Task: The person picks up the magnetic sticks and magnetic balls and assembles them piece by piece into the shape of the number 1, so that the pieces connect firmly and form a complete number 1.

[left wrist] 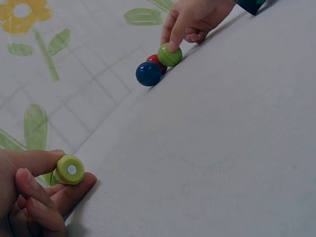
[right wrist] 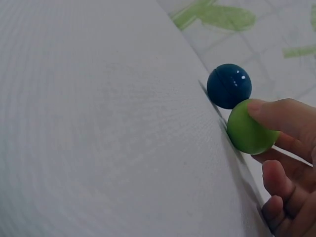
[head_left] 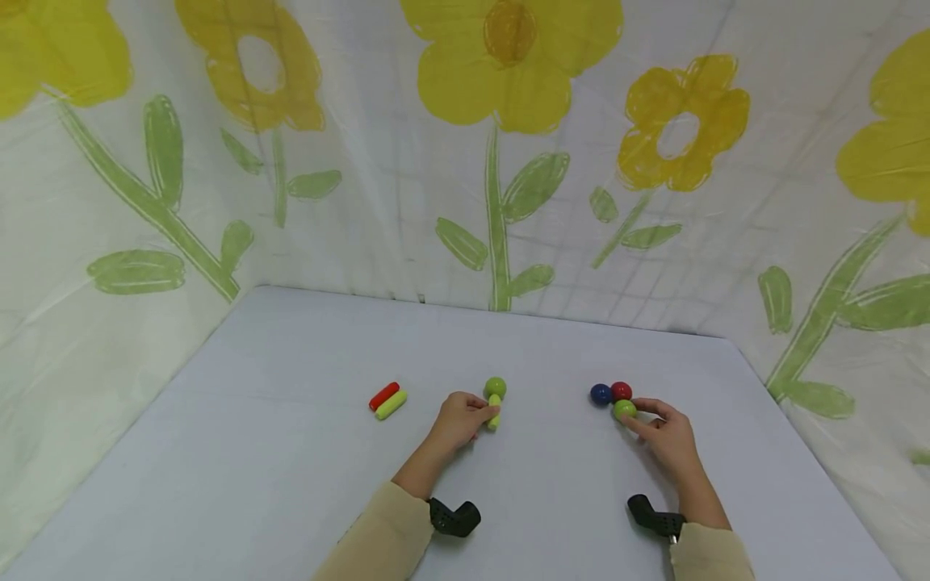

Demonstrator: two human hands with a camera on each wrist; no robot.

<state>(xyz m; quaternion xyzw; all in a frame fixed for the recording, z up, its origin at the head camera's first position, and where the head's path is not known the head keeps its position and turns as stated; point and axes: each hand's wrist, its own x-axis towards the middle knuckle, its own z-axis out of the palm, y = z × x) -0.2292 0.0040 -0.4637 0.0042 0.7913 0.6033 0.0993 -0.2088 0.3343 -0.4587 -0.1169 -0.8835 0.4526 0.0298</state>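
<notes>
My left hand (head_left: 454, 420) pinches a yellow-green rod (head_left: 494, 420) between thumb and fingers. A green ball (head_left: 496, 387) sits at the rod's far end. In the left wrist view the rod's near end (left wrist: 72, 170) faces the camera, with a pale round spot in its middle. On the right, my right hand (head_left: 672, 440) holds another green ball (right wrist: 249, 129) between thumb and fingers, low at the table. Close against that ball are a red ball (head_left: 621, 391) and a dark blue ball (head_left: 600, 394); the red one is hidden in the right wrist view.
Left of my left hand, a red rod (head_left: 384, 396) and a second yellow-green rod (head_left: 391, 405) lie side by side on the white table (head_left: 291, 484). Behind the table hangs a pale sheet (head_left: 378, 202) painted with yellow flowers. Each wrist wears a black camera mount.
</notes>
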